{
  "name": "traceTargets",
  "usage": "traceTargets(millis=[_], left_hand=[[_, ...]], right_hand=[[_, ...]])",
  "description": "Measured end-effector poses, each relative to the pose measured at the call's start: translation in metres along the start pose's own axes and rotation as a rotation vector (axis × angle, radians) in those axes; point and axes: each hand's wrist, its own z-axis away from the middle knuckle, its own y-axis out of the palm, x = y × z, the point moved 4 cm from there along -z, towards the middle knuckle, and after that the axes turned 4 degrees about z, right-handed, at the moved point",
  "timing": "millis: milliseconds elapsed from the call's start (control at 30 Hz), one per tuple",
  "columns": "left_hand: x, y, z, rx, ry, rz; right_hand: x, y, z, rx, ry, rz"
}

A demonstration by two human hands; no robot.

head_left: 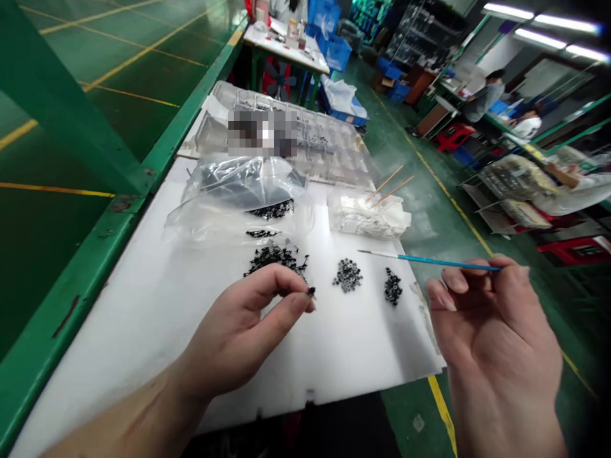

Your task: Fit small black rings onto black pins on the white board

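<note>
My left hand (pixel 260 327) pinches a small black part (pixel 312 291) between thumb and forefinger, above the white tabletop (pixel 143 305). In my right hand (pixel 496 324) is a thin blue paintbrush (pixel 443 261), held near its end with the bristle tip pointing left over the table. A heap of black parts (pixel 274 257) lies just beyond my left hand. Between the hands sit a pile of small round grey-and-black pieces (pixel 348 275) and, further right, a small pile of black pieces (pixel 393 286). The exact kind of the pinched part is too small to make out.
A clear plastic bag (pixel 238 191) with black parts lies behind the heap. Right of it stands a clear box (pixel 370 215) of white material with two thin sticks. Compartmented trays (pixel 329 143) fill the table's far end. A green metal beam (pixel 157 152) borders the left side.
</note>
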Motion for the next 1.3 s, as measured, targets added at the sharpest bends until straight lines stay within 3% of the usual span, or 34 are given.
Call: traceTargets(millis=[133, 333, 1300], left_hand=[[-0.001, 0.003, 0.002, 0.017, 0.025, 0.025], [-0.006, 0.007, 0.002, 0.03, 0.085, -0.02], [-0.01, 0.008, 0.001, 0.061, 0.163, -0.086]], right_hand=[[0.0, 0.007, 0.032, -0.001, 0.058, -0.004], [0.005, 0.013, 0.047, 0.005, 0.053, 0.019], [0.001, 0.016, 0.044, 0.072, 0.066, -0.029]])
